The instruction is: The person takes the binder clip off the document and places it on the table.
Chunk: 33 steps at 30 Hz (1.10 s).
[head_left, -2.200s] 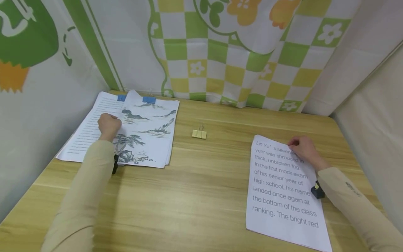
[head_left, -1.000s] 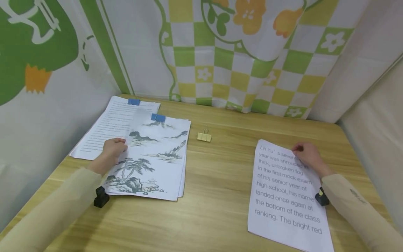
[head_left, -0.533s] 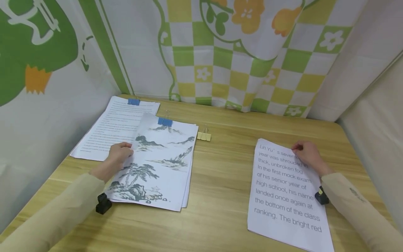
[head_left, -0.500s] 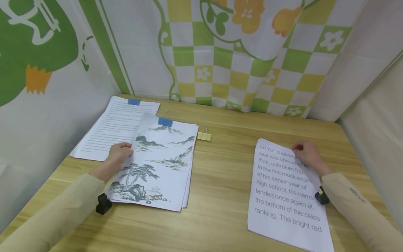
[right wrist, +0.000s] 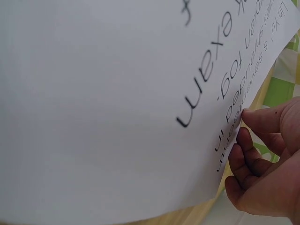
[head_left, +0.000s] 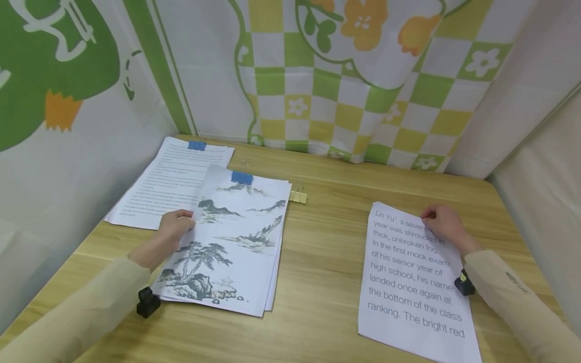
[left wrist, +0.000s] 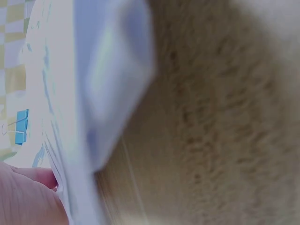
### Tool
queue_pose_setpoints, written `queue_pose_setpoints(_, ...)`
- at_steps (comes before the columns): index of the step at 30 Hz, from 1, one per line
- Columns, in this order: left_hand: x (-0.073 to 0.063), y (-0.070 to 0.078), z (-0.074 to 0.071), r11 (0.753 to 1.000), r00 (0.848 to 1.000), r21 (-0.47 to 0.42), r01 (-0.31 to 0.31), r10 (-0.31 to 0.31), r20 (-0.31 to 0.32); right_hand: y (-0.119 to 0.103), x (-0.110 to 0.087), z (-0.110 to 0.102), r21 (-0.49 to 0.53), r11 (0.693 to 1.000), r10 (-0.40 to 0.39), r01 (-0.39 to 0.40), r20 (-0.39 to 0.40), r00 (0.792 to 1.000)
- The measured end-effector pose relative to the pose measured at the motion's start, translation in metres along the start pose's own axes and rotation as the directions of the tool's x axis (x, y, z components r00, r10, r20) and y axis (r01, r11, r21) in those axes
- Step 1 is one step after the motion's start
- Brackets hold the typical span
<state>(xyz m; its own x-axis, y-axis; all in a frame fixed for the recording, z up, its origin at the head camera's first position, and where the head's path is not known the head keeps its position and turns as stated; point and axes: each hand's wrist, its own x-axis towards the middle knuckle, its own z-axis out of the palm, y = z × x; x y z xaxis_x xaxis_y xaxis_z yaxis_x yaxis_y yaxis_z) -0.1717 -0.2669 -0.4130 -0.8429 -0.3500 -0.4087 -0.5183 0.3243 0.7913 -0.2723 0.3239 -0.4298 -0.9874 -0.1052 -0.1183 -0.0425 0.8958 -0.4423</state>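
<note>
My left hand [head_left: 174, 227] pinches the left edge of a paper stack printed with an ink landscape [head_left: 240, 237]. A blue binder clip [head_left: 242, 178] grips that stack's top edge; the left wrist view shows the same blue clip [left wrist: 21, 126] beyond the thumb. Over at the right, my right hand [head_left: 445, 224] pinches the upper right edge of a stack in large print [head_left: 408, 287]. In the right wrist view thumb and fingers of the right hand [right wrist: 267, 159] meet at the edge of the large-print paper [right wrist: 117, 117].
Behind the landscape stack lies a small-print stack [head_left: 154, 181] with its own blue binder clip [head_left: 196, 145], partly covered. A yellow binder clip [head_left: 299, 196] sits at the landscape stack's upper right edge. Wooden tabletop [head_left: 322, 282] separates the two held stacks. A checkered curtain [head_left: 336, 101] hangs behind.
My left hand has drawn the landscape stack toward me and to the right, off much of the small-print stack and up to the yellow clip. My right hand keeps its pinch in place.
</note>
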Motion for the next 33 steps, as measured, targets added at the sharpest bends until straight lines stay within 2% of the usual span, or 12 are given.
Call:
queue_pose_setpoints(6,-0.013,-0.003,0.011,0.999,0.999,0.003,-0.034,0.033,0.039,0.000,-0.001,0.000,0.006,1.000,0.003,-0.003,0.006,1.000)
queue_pose_setpoints(12,-0.028,0.000,0.033,0.997,0.990,0.008,-0.080,0.078,0.121,0.001,0.001,0.000,0.010,1.000,0.016,-0.016,0.010,1.000)
queue_pose_setpoints(17,-0.037,0.004,0.049,0.997,0.984,-0.006,-0.083,0.083,0.159,0.004,0.003,0.001,-0.006,1.000,0.006,-0.006,0.000,1.000)
queue_pose_setpoints(26,-0.045,0.013,0.074,0.997,0.985,-0.056,-0.047,0.056,0.165,0.003,0.003,0.002,-0.012,1.000,0.015,-0.015,-0.007,1.000)
queue_pose_setpoints(30,-0.049,0.018,0.082,0.996,0.986,-0.076,-0.056,0.067,0.152,0.000,0.002,0.002,-0.013,1.000,0.022,-0.022,-0.004,1.000)
queue_pose_setpoints(33,-0.050,0.018,0.087,0.993,0.986,-0.098,-0.071,0.085,0.141,-0.007,-0.001,0.003,-0.004,1.000,-0.011,0.011,-0.061,0.998)
